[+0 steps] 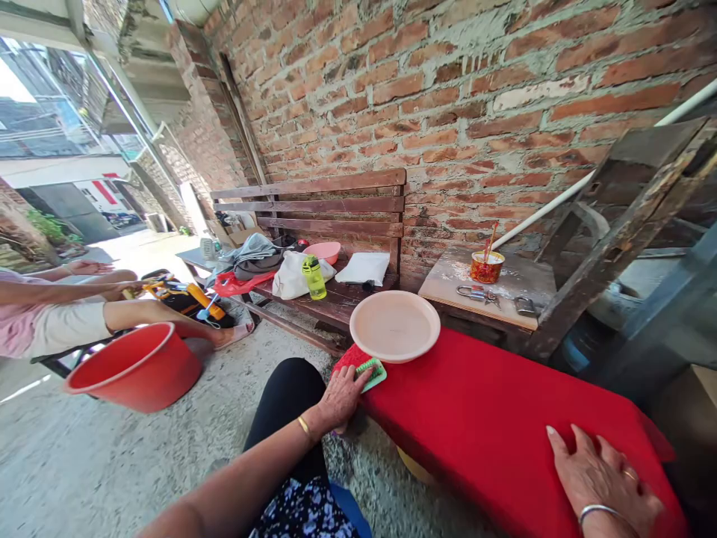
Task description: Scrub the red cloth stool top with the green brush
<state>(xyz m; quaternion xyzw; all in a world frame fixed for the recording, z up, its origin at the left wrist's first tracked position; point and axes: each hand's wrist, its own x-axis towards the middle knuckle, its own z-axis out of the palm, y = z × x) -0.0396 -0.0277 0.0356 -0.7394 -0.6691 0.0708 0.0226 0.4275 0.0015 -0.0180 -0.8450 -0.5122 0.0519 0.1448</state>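
A red cloth lies spread over a low bench or table in front of me. At its near left corner my left hand has its fingers closed over a small light-green plastic scrubbing brush, partly covered by the fingers. Just beyond that hand stands a pale pink basin, whose contents I cannot make out clearly. My right hand rests on the right end of the cloth, fingers spread, with nothing in it.
Behind the basin a wooden bench carries a green bottle, bags and a white pad. A side table holds a padlock and a red-gold pot. A red tub and a seated person are left.
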